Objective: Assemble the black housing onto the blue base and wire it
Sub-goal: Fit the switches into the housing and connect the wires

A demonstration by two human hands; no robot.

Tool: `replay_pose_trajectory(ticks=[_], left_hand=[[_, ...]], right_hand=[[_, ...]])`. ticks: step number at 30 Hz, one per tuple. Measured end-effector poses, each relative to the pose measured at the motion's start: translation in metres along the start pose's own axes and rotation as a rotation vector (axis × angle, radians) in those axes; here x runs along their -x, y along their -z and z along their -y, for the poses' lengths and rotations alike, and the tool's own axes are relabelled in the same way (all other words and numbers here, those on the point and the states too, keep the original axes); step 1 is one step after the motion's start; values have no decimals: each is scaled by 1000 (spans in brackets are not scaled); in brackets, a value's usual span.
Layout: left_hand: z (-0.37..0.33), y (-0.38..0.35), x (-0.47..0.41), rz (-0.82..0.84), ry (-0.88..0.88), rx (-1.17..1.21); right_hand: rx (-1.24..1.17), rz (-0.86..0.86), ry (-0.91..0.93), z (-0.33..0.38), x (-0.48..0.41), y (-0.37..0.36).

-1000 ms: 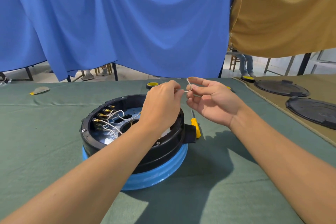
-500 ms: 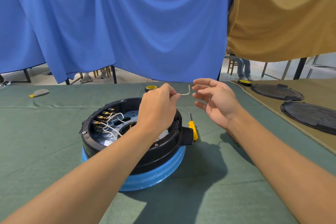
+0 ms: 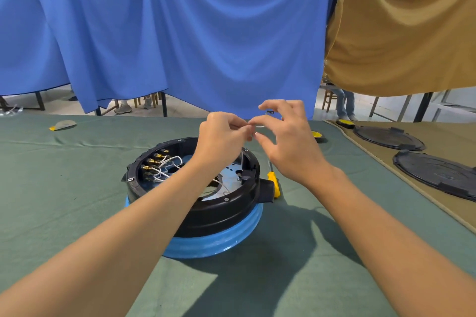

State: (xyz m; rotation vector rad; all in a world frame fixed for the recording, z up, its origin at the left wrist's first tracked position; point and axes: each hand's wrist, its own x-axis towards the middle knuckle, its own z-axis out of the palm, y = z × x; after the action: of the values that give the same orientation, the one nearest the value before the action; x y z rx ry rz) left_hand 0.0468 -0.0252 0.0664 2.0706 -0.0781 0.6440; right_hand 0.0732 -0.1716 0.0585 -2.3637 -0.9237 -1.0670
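Note:
The black round housing (image 3: 219, 210) sits on the blue base (image 3: 219, 242) on the green cloth. Inside it, brass terminals (image 3: 152, 162) on the left wall carry thin white wires (image 3: 167, 165). Above the housing's far rim, my left hand (image 3: 221, 136) pinches one end of a short white wire (image 3: 260, 125). My right hand (image 3: 286, 141) pinches the same wire with thumb and forefinger, its other fingers spread. A small dark ring terminal (image 3: 270, 112) shows at the wire's far end. Both hands are raised clear of the housing.
A yellow-handled screwdriver (image 3: 273, 183) lies just right of the housing. A yellow-and-black tape roll (image 3: 316, 135) lies behind my right hand. Two black round lids (image 3: 386, 136) (image 3: 438, 175) rest on the tan cloth at right. Blue and tan sheets hang behind the table.
My hands have drawn together: the right thumb and forefinger now pinch the white wire close to the left fingertips, where half a second ago the right hand was open beside it.

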Motion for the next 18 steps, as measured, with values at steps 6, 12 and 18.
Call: replay_pose_trajectory(ticks=[6, 12, 18], left_hand=[[8, 32, -6, 163, 104, 154], [28, 67, -4, 182, 88, 1], [70, 97, 2, -245, 170, -71]], right_hand=[[11, -62, 56, 19, -10, -3], [-137, 93, -5, 40, -24, -12], [-273, 295, -76, 57, -36, -20]])
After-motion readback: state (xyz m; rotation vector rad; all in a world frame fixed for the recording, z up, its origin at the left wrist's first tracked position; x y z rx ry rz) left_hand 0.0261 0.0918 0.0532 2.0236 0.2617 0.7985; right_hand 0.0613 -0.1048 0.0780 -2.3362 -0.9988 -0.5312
